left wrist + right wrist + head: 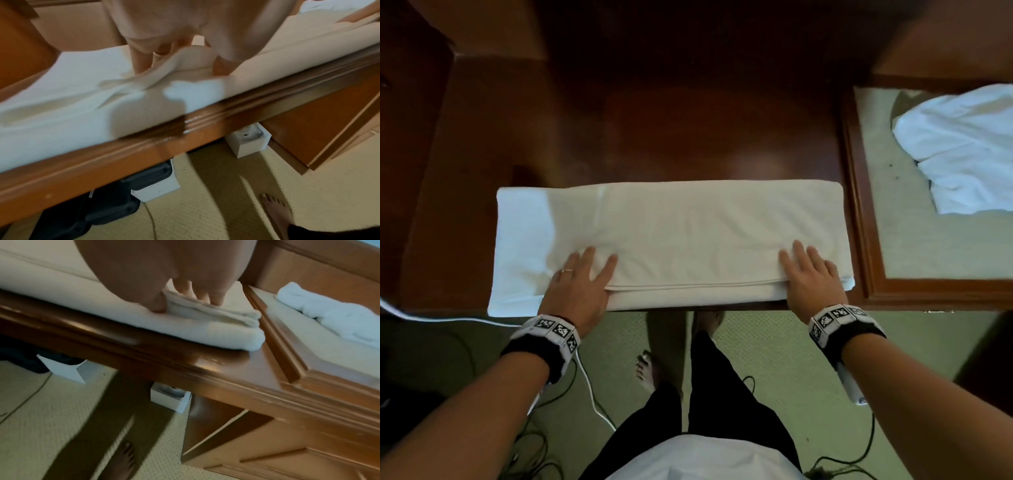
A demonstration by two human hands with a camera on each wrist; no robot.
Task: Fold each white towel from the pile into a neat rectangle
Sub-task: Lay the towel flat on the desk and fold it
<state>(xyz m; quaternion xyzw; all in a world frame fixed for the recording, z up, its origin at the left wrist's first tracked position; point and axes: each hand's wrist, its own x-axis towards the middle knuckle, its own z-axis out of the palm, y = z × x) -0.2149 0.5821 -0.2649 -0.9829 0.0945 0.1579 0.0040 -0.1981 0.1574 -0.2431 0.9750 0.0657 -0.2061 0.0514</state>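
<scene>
Head camera has me looking down on a long white towel (671, 236) laid across the dark wooden table (688, 137), already doubled lengthwise, its near edge right along the table's front lip. My left hand (580, 284) sits near the left end, fingers spread on top and the thumb tucked under the hemmed top layer. My right hand (813, 277) is near the right end, and the right wrist view shows its fingers (216, 300) on top with the thumb against the side of the layers, so it's pinching that stacked edge.

Risks now. The towel's left end reaches past my left hand, so if I lift the top layer from here that stretch could sag or drag and the fold would come out crooked. The near edge lies so close to the lip that a tug towards me might slide it off the table. The layers at the right corner look slightly stepped; an uneven pull would widen that.

The remaining pile (962, 150) lies crumpled on the pale surface to the right, cut off by the frame, so I can't count what's left. Left wrist view is blurred; exactly how many layers that hand grips, I can't tell. White boxes (246, 142) sit under the table.
</scene>
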